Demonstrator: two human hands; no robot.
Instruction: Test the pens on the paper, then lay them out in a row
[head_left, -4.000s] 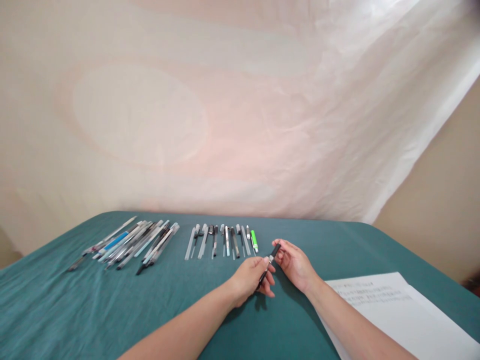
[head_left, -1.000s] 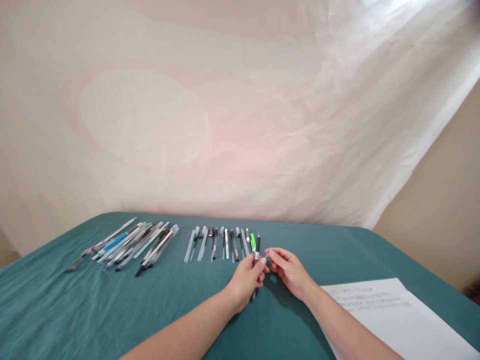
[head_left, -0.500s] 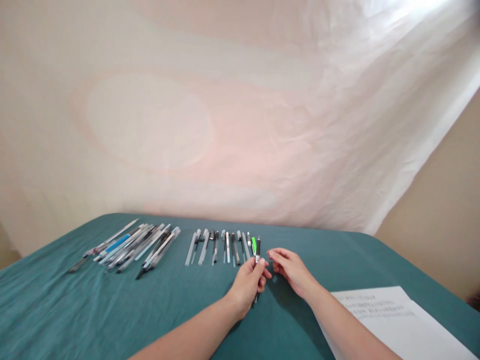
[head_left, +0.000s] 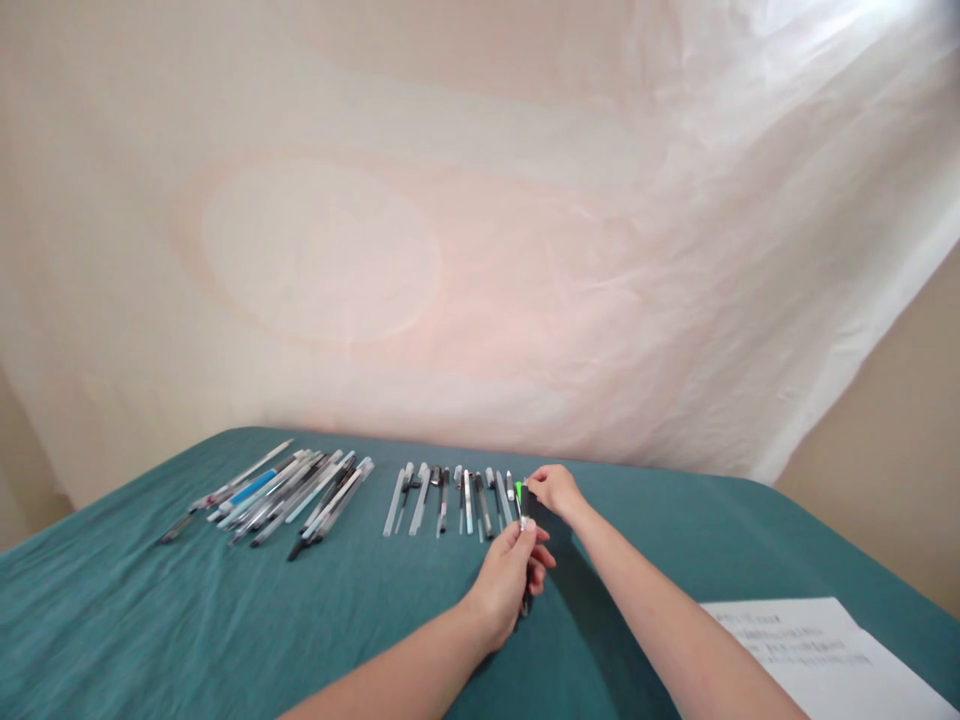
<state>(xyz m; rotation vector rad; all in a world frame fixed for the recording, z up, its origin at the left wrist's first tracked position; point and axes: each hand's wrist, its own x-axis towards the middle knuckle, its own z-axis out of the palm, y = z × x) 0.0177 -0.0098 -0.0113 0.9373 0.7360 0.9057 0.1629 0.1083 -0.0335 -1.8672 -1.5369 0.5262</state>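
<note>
My left hand [head_left: 510,578] is closed around a pen [head_left: 526,505] with a black grip and a silver band, its upper end pointing away from me. At that far end, the fingertips of my right hand [head_left: 555,489] are pinched together on the pen's tip, which they mostly hide. A bright green pen part [head_left: 518,491] shows just left of the pen. Beside it stretches a row of separated pen parts, among them clear barrels [head_left: 394,503], caps [head_left: 423,472] and thin refills.
A loose pile of pens [head_left: 300,495], one of them blue [head_left: 253,487], lies on the left of the green tablecloth [head_left: 187,620]. White paper sheets [head_left: 847,680] with blurred writing lie at the lower right. A pale hanging cloth [head_left: 480,250] rises behind the table.
My right hand has moved forward and left, from beside the pen to its far tip. My left hand keeps its hold on the pen. The view has shifted slightly.
</note>
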